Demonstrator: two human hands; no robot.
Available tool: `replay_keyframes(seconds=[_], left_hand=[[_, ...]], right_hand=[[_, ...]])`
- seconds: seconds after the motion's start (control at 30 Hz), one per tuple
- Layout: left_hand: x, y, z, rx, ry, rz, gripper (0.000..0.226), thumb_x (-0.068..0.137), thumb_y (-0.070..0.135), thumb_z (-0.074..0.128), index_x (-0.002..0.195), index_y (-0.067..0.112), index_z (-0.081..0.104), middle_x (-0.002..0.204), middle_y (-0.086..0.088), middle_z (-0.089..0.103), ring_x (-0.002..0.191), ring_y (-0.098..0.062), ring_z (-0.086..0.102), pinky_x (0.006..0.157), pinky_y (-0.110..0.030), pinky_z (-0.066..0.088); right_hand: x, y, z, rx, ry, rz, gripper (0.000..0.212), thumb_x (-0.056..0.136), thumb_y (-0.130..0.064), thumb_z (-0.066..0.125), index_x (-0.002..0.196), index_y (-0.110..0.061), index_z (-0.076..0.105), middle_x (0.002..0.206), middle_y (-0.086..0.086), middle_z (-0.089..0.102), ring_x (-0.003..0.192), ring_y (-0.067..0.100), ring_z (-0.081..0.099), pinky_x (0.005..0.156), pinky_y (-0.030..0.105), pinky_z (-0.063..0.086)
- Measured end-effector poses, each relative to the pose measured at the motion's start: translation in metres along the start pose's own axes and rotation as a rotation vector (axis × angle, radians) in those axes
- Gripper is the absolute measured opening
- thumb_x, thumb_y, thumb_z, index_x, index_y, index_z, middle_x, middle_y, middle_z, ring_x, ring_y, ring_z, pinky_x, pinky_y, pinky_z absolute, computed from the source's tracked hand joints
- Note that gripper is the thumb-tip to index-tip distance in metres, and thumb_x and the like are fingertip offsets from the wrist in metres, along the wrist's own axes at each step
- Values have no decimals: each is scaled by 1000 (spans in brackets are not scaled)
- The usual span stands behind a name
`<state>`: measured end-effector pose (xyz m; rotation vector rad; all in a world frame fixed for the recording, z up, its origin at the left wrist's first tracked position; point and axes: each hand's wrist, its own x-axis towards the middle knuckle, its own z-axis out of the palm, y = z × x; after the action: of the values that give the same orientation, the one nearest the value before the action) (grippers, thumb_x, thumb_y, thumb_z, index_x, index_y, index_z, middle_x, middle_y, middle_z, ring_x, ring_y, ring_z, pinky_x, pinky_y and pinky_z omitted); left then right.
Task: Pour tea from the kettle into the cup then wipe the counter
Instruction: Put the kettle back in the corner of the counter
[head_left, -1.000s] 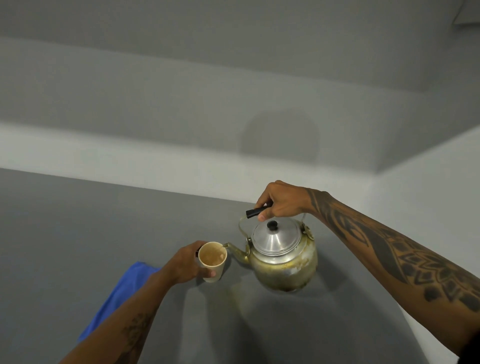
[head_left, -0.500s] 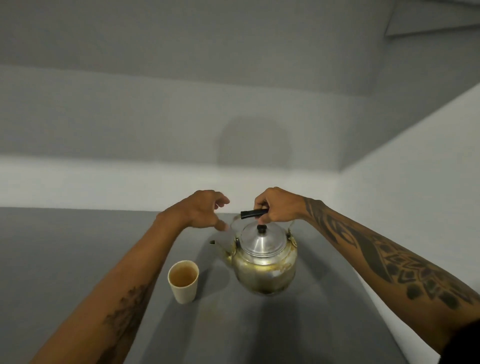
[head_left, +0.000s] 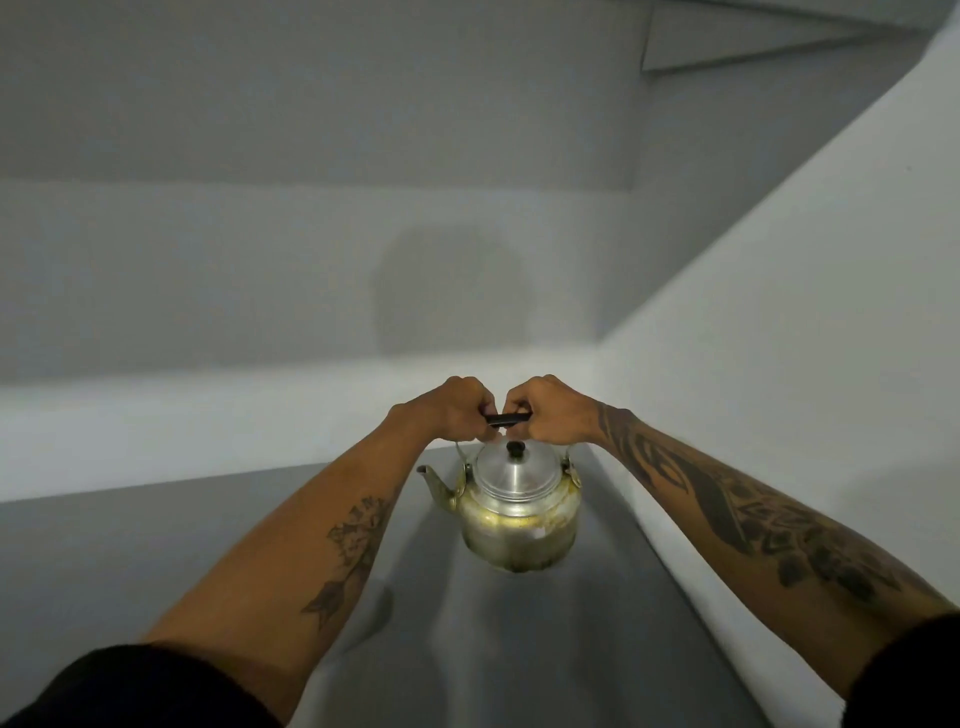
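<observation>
We're looking down a grey counter that narrows away from us; a pale wall runs along its right edge, and a low white ledge closes off its far edge, with a grey wall rising behind that; a soft round shadow sits on that back wall, straight above the hands.

Count with us: one kettle, toward the far right corner of the counter, just beside the right-hand wall; whether its base touches the surface we cannot tell; it's upright, dull metal stained yellow round the belly; one domed silver lid on top, one black knob at its centre, one spout pointing to the left; one wire bail rising to a black grip.

Two hands, both on that grip: the left hand curled tight round its left end, the right hand curled tight round its right end, knuckles nearly meeting over the lid; only a short strip of black shows between them.

Two bare forearms reach in from the near edge, each tattooed; two dark sleeves at the bottom corners; the cup does not appear in our view.
</observation>
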<state>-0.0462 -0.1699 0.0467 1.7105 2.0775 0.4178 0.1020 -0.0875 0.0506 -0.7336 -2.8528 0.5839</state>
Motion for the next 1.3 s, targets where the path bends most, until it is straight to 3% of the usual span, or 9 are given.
replay_keyframes(seconds=[0.2, 0.33, 0.43, 0.7, 0.97, 1.3], left_hand=[[38, 22, 6, 12, 52, 29, 21, 79, 28, 72, 90, 11, 71, 77, -1, 58, 76, -21, 55, 71, -32, 45], [68, 31, 8, 8, 77, 10, 23, 76, 29, 75, 92, 13, 73, 83, -4, 62, 84, -27, 63, 82, -41, 53], [89, 36, 12, 9, 75, -5, 25, 76, 30, 76, 95, 15, 73, 86, -5, 64, 88, -28, 64, 85, -43, 55], [154, 34, 38, -2, 63, -40, 26, 81, 25, 71, 102, 11, 72, 97, -10, 66, 88, -27, 63, 85, -40, 55], [204, 25, 58, -8, 66, -62, 25, 80, 25, 72, 102, 13, 72, 87, -4, 61, 78, -22, 59, 75, -32, 50], [219, 25, 62, -6, 112, -61, 28, 75, 28, 75, 101, 16, 73, 87, -4, 60, 78, -21, 57, 74, -33, 49]], right_hand=[[10, 43, -17, 11, 43, 40, 3, 77, -11, 69, 80, -10, 71, 59, -3, 54, 59, 11, 48, 56, 22, 39], [25, 70, -29, 0, 14, 70, 13, 76, -11, 71, 87, -5, 73, 65, 4, 63, 59, 14, 55, 68, 33, 51], [38, 91, -36, -7, -33, 84, 17, 76, -11, 73, 93, -6, 75, 59, -5, 61, 62, 17, 60, 71, 33, 54], [73, 148, -28, -68, -87, 97, 22, 76, -11, 72, 98, -6, 75, 85, 15, 74, 81, 30, 66, 75, 41, 54], [101, 189, -26, -86, -143, 120, 24, 74, -12, 74, 98, -8, 75, 86, 14, 73, 81, 28, 65, 77, 41, 55], [110, 200, -30, -92, -135, 131, 31, 73, -12, 76, 104, -9, 74, 96, 12, 73, 83, 19, 57, 79, 35, 51]])
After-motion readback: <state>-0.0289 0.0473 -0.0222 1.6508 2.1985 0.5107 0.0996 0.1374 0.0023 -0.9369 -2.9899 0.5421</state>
